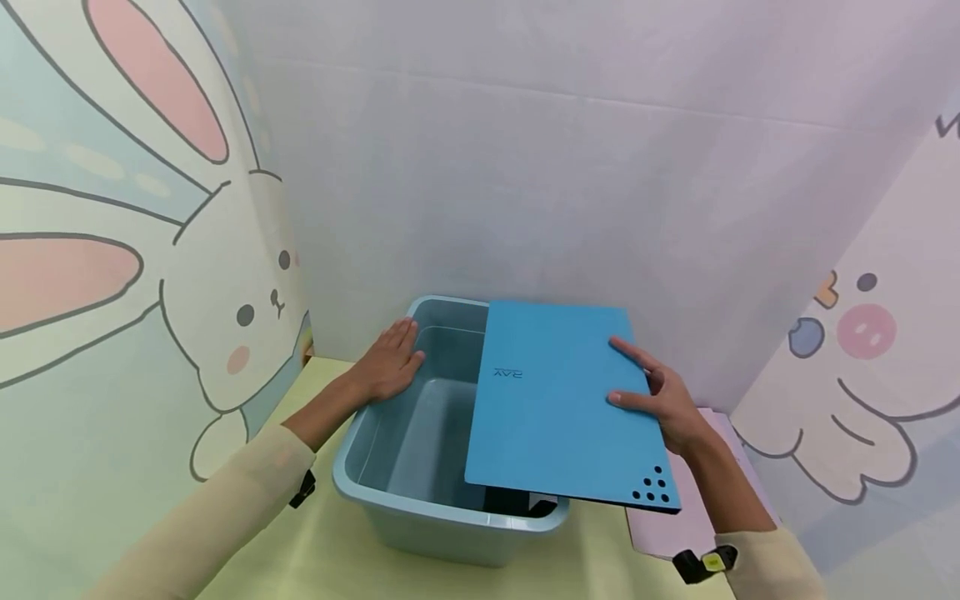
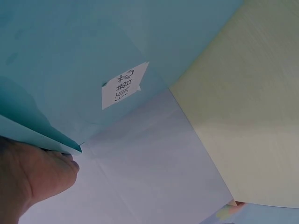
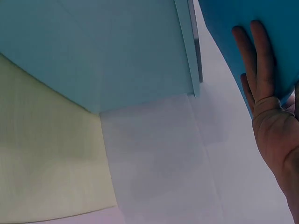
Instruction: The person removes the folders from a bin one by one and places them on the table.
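My right hand (image 1: 667,408) grips the right side of a flat blue folder (image 1: 555,400), which has dark lettering and several black dots at one corner. Two digits lie on its upper face; in the right wrist view, long fingers (image 3: 264,56) stretch along its underside. The folder is held over the right half of a pale blue plastic bin (image 1: 457,521), hiding that part of its inside. On the bin's left rim rests my left hand (image 1: 390,360), fingers extended along it. Under the folder's near edge, something black and white (image 1: 517,502) shows inside the bin.
The bin stands on a pale yellow table (image 1: 300,550) against a whitish cloth wall (image 1: 480,183). A pink folder-like thing (image 1: 675,529) lies to its right, partly covered. Cartoon-printed cloths (image 1: 247,350) flank both sides. A white handwritten label (image 2: 125,86) sticks to the bin's outer side.
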Demonstrator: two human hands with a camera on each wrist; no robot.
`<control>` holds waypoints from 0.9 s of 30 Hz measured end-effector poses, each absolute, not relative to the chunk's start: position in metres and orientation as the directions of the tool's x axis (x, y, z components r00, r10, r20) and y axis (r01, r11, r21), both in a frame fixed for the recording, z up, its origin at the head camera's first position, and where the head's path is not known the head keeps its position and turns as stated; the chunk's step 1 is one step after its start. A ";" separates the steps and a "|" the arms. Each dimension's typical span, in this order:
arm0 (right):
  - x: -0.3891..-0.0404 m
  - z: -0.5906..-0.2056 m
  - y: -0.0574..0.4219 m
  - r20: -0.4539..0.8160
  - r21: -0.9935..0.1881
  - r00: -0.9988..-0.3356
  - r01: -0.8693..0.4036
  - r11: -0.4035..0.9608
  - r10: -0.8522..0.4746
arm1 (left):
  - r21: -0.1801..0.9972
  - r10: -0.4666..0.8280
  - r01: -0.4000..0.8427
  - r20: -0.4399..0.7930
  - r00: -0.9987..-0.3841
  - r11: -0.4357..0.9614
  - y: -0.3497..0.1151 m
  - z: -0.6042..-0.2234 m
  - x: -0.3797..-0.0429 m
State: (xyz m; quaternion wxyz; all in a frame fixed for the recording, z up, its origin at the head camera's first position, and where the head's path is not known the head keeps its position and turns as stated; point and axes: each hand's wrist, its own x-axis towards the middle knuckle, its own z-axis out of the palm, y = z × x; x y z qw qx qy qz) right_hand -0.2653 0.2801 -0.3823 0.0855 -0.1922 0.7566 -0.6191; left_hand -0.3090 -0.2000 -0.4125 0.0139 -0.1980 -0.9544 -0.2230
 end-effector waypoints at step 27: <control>-0.257 -0.415 0.381 0.234 -0.940 -0.944 -0.281 0.192 -0.233 | 0.421 0.366 0.369 0.090 -0.926 0.829 -0.200 -0.414 -0.307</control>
